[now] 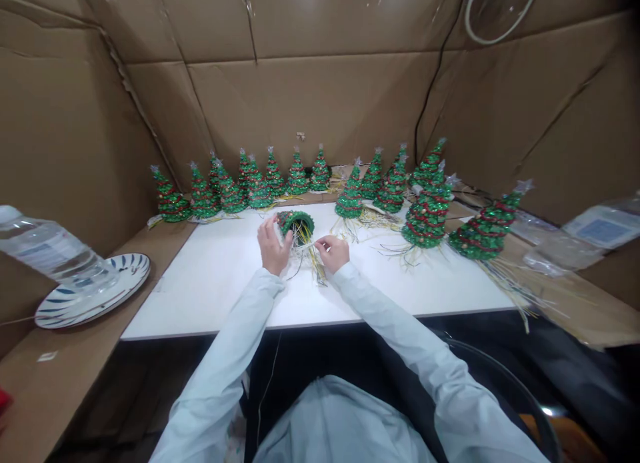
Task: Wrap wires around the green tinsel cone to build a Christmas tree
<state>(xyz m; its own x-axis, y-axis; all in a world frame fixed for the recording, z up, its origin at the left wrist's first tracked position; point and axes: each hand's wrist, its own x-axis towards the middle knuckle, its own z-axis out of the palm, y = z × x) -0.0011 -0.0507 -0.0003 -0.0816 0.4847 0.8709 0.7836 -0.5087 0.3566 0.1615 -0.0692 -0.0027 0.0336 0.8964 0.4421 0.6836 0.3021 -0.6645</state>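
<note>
A small green Christmas tree (306, 221) lies on its side on the white board, its hollow base facing me. Yellow and white wires (316, 266) spill out of the opening onto the board. My left hand (274, 246) is wrapped around the tree's left side, thumb near the rim. To the right of the opening, my right hand (334, 253) pinches a thin pale strand from the bundle between thumb and fingertips. The tree's tip is hidden behind its base and my left hand.
Several finished-looking trees with star tops stand along the back, like one tree (231, 191). More stand at the right, with one leaning tree (485, 229) trailing wires. On the left, a water bottle (55, 249) stands on a patterned plate (135, 266). Cardboard walls (320, 96) enclose the white board (200, 296).
</note>
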